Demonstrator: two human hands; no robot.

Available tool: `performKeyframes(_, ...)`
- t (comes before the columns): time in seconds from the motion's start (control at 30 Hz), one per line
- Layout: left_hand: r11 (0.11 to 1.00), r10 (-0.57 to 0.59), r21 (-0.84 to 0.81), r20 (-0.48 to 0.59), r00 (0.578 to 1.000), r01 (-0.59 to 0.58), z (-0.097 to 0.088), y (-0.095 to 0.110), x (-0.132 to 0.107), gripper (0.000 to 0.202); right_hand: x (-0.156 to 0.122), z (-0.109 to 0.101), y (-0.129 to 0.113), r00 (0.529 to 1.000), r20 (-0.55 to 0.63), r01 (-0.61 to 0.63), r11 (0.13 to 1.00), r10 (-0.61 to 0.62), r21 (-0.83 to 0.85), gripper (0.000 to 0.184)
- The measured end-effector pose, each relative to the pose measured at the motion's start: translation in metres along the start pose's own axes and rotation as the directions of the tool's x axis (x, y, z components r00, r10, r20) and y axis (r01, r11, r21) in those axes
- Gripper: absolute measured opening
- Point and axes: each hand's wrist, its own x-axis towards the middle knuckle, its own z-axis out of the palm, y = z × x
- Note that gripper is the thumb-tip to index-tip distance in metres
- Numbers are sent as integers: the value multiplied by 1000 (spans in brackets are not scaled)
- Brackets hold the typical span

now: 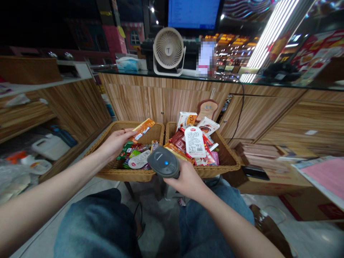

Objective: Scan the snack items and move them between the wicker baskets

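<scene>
My left hand (115, 144) grips an orange snack packet (142, 130) by its lower end, above the left wicker basket (120, 173). That basket holds several small colourful packets. My right hand (185, 178) is shut around the handle of a grey handheld barcode scanner (163, 162), which has a small blue light on top. The scanner's head tilts toward the left basket, over the gap between the baskets. The right wicker basket (225, 157) stands beside the left one, heaped with snack packets, including a white-labelled packet (195, 142).
A wood-panelled counter with a glass top stands behind the baskets, carrying a small white fan (168, 48) and a monitor (193, 14). To the right, a cardboard box (271, 182) holds stacked papers and a black phone. Shelves with white containers stand at the left.
</scene>
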Motion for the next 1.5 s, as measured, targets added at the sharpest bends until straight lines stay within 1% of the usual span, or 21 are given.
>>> performKeyframes(0.13, 999, 21, -41, 137, 990, -16, 24, 0, 6, 55, -1, -2, -2, 999, -30, 16, 999, -15, 39, 15)
performKeyframes(0.27, 993, 117, -16, 178, 977, -116, 68, -6, 20, 58, 0, -3, -3, 998, -61, 26, 997, -21, 74, 15)
performKeyframes(0.33, 988, 140, 23, 233, 962, -150, 88, -9, 27, 57, 0, -4, -2, 997, -70, 25, 997, -19, 79, 14)
performKeyframes(0.4, 987, 86, 104, 290, 953, -121, 102, -10, 34, 56, 0, -4, -3, 996, -87, 31, 996, -24, 78, 13)
performKeyframes(0.47, 977, 27, 196, 306, 952, -90, 107, -9, 38, 56, -1, -5, -3, 994, -108, 43, 996, -34, 74, 12)
performKeyframes(0.53, 958, 47, 256, 296, 954, -127, 102, -8, 40, 55, -1, -6, -3, 992, -121, 52, 996, -43, 67, 13)
performKeyframes(0.63, 916, 144, 319, 303, 942, -243, 82, -9, 45, 56, -2, -8, -2, 986, -168, 32, 998, -22, 57, 16)
performKeyframes(0.7, 859, 162, 414, 339, 927, -302, 64, -14, 50, 60, -1, -10, 0, 975, -222, 5, 998, 8, 59, 15)
performKeyframes(0.73, 802, 153, 499, 359, 921, -328, 55, -19, 53, 61, 0, -11, 2, 968, -251, -4, 998, 20, 61, 14)
performKeyframes(0.77, 717, 132, 603, 375, 917, -350, 46, -24, 56, 62, 0, -12, 3, 961, -274, -13, 998, 30, 63, 13)
performKeyframes(0.83, 466, 77, 796, 399, 914, -387, 32, -37, 61, 62, 2, -14, 5, 949, -311, -33, 997, 51, 63, 11)
performKeyframes(0.9, 223, 16, 869, 450, 893, -442, 23, -51, 65, 64, 3, -16, 6, 941, -329, -55, 997, 73, 62, 11)
performKeyframes(0.93, 152, -15, 860, 495, 869, -488, 20, -58, 66, 67, 3, -16, 6, 940, -332, -62, 996, 79, 61, 11)
performKeyframes(0.97, 115, -42, 835, 545, 838, -537, 19, -63, 68, 73, 4, -16, 6, 939, -334, -67, 996, 82, 59, 11)
performKeyframes(1.0, 106, -66, 808, 587, 807, -579, 19, -69, 69, 79, 4, -16, 6, 940, -332, -66, 996, 81, 57, 11)
performKeyframes(1.07, 135, -109, 765, 643, 758, -630, 22, -76, 72, 95, 4, -15, 5, 943, -324, -56, 997, 71, 57, 11)
performKeyframes(1.17, 198, -152, 744, 666, 730, -638, 33, -82, 76, 109, 4, -13, 4, 947, -318, -33, 998, 50, 58, 10)
performKeyframes(1.23, 209, -169, 741, 670, 723, -639, 43, -84, 78, 106, 3, -12, 5, 946, -322, -27, 998, 44, 55, 11)
performKeyframes(1.37, 174, -178, 753, 658, 732, -635, 55, -85, 79, 85, 3, -11, 7, 946, -320, -43, 998, 58, 55, 10)
performKeyframes(1.43, 175, -178, 764, 645, 743, -621, 53, -82, 78, 84, 3, -11, 8, 947, -316, -41, 997, 58, 58, 11)
performKeyframes(1.5, 242, -146, 765, 637, 757, -597, 44, -75, 78, 89, 3, -11, 7, 949, -312, -29, 998, 46, 58, 10)
